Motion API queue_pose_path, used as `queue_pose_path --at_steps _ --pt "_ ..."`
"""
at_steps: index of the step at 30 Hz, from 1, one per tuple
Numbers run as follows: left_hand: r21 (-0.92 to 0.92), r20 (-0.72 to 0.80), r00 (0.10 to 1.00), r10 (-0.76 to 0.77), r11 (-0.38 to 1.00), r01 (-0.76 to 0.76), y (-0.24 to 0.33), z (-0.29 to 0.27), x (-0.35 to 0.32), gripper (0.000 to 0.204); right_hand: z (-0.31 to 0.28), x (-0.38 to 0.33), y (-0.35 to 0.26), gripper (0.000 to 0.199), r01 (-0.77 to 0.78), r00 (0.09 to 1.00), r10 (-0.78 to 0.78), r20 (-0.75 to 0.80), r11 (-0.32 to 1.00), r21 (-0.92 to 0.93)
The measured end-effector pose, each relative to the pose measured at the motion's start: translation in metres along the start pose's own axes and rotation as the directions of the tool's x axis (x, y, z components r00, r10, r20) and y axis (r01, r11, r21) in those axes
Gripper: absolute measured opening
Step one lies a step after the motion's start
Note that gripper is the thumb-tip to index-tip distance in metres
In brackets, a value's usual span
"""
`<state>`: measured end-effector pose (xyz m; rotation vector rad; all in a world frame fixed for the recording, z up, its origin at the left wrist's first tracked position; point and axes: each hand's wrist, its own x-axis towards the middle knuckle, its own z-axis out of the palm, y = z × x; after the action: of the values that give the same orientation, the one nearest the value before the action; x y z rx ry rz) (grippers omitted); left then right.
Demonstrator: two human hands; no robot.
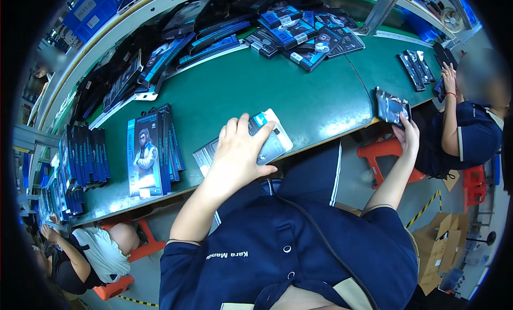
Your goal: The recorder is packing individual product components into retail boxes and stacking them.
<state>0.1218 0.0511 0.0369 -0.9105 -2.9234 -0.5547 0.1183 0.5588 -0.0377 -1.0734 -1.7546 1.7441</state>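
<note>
A flat dark product box (pixel 273 144) with a pale end flap lies at the near edge of the green table, in front of my body. My left hand (pixel 235 150) spans it from above, fingers over its far side and thumb by its near side, covering much of the box. Out to the right, my right hand (pixel 409 132) grips a shiny dark plastic pouch (pixel 391 106) at its near end, above the table edge. What is inside the pouch I cannot make out.
Upright boxes (pixel 145 155) stand left of my left hand, with a longer row (pixel 85 155) beyond. Loose boxes (pixel 299 35) pile along the back. Several pouches (pixel 416 68) lie near a co-worker's hand (pixel 449 77) at right. An orange stool (pixel 382 155) stands below the table.
</note>
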Motion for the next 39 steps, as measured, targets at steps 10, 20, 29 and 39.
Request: queue_pose_path --at_steps 10,20,29,39 --pt "0.037 -0.080 0.980 -0.183 0.982 0.187 -0.013 0.011 0.028 0.098 0.100 -0.156 -0.018 0.037 0.128 0.815 -0.320 0.483 0.912 0.389" --pt "0.020 -0.012 0.977 -0.211 0.977 0.211 -0.038 0.005 0.018 0.103 0.124 -0.164 -0.012 0.039 0.125 0.882 -0.285 0.375 0.909 0.397" --pt "-0.106 0.016 1.000 0.026 0.994 -0.024 -0.013 0.014 0.016 0.094 0.118 -0.149 -0.010 0.035 0.305 0.906 -0.304 0.294 0.951 0.046" --pt "-0.173 -0.078 0.989 -0.128 0.978 0.113 -0.006 -0.001 0.026 0.092 0.094 -0.147 -0.010 0.042 0.168 0.821 -0.251 0.513 0.965 0.203"
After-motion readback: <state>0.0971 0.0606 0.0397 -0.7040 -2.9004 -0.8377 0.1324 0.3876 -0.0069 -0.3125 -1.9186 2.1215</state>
